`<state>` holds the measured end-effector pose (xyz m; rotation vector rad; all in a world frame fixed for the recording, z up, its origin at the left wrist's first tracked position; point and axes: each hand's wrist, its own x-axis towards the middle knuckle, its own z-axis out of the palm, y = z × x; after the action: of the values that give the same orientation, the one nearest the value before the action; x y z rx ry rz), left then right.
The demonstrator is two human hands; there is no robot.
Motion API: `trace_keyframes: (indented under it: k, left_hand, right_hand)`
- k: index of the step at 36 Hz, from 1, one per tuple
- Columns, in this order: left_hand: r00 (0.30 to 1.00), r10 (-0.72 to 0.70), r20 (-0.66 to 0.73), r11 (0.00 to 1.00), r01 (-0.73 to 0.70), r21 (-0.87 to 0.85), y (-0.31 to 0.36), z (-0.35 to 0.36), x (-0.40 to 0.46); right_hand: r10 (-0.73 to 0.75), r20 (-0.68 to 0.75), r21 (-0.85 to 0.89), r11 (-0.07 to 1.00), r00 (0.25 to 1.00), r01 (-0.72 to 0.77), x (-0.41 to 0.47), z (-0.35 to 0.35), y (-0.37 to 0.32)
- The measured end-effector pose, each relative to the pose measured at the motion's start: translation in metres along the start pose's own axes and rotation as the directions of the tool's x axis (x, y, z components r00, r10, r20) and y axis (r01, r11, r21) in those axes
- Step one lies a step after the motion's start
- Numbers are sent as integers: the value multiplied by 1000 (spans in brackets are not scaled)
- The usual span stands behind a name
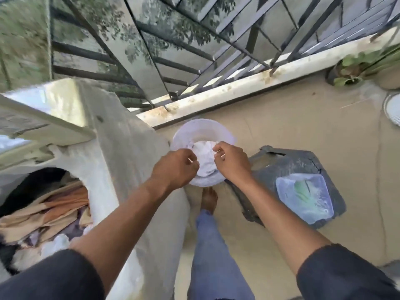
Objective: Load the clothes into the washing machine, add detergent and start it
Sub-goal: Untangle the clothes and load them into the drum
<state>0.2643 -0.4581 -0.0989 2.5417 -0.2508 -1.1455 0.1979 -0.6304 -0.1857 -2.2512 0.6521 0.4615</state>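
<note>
A white top-loading washing machine (pixel 121 148) stands at the left with its lid (pixel 43 118) raised. Its round drum opening holds tan, orange and white clothes (pixel 47 215). To the machine's right, a pale plastic tub (pixel 203 131) sits on the floor with a white cloth (pixel 204 156) inside. My left hand (pixel 175 167) and my right hand (pixel 232 162) are both over the tub, fingers pinched on opposite edges of the white cloth. A clear lidded box (pixel 305 198) with something green inside rests on a dark slab (pixel 290 161) at the right.
A metal balcony railing (pixel 194 50) on a pale ledge runs across the back. Potted plants (pixel 355 70) stand at the far right, with a round white object (pixel 392 109) beside them. My bare foot (pixel 208 199) and blue trouser leg are between machine and slab.
</note>
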Motion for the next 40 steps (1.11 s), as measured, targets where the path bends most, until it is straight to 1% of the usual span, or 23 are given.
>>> trace_keyframes:
  k: [3, 7, 12, 16, 18, 22, 26, 29, 31, 34, 37, 40]
  left_hand:
    - [994, -91, 66, 996, 91, 11, -2, 35, 45]
    - [978, -157, 137, 988, 155, 25, -17, 85, 103]
    - [945, -213, 248, 977, 214, 19, -47, 146, 158]
    - [926, -277, 255, 955, 294, -28, -69, 176, 186]
    - [926, -295, 236, 947, 317, -59, -77, 188, 195]
    - [925, -315, 213, 929, 346, -131, -92, 207, 207]
    - [930, -314, 192, 920, 348, -180, -106, 222, 211]
    - [925, -328, 194, 910, 364, -197, -115, 229, 211]
    - [920, -336, 203, 902, 376, -211, -118, 230, 211]
    - [915, -346, 209, 892, 390, -228, -118, 226, 210]
    - [912, -353, 210, 883, 399, -249, -117, 219, 208]
    - [906, -358, 225, 875, 410, -259, -110, 206, 203]
  right_hand:
    - [22, 51, -55, 998, 998, -19, 37, 24, 36]
    - [51, 181, -155, 988, 982, -23, 84, 64, 83]
    - [21, 335, -229, 972, 942, 60, 138, 116, 131]
    - [44, 402, -343, 933, 915, 106, 173, 160, 161]
    - [62, 401, -359, 929, 914, 94, 186, 178, 173]
    - [88, 346, -359, 932, 934, 46, 211, 214, 193]
    - [120, 295, -359, 933, 948, -7, 231, 239, 203]
    - [190, 318, -395, 917, 929, -52, 240, 247, 205]
    - [214, 354, -388, 919, 910, -65, 244, 247, 205]
    - [214, 345, -302, 947, 914, -108, 242, 237, 202]
    - [227, 289, -209, 963, 930, -171, 231, 222, 190]
    - [213, 211, -75, 977, 954, -201, 210, 206, 174]
